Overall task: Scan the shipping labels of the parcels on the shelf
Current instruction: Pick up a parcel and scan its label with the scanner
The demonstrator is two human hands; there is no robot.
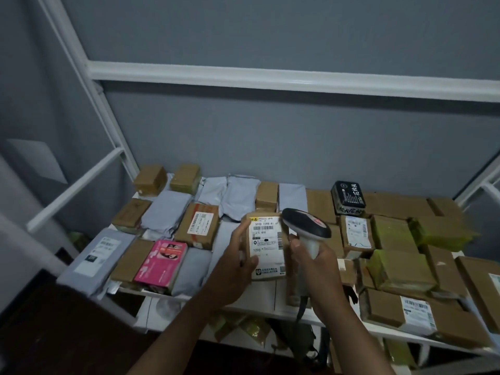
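In the middle of the frame, the left hand (pixel 238 255) grips a brown parcel (pixel 266 247) above the shelf (pixel 259 299), white label (pixel 266 239) facing up. The right hand (pixel 311 262) is wrapped around the scanner (pixel 307 226). Tip the scanner's head down at the barcode and hold both steady.

Premises: parcel storage or sorting room. Evidence: white metal shelving frame (pixel 189 70) against plain grey wall (pixel 270 136); shelf deck packed edge to edge with taped cardboard parcels (pixel 196 226), grey poly mailers (pixel 165 212), printed shipping labels (pixel 266 242); handheld barcode scanner (pixel 307 226) in use.
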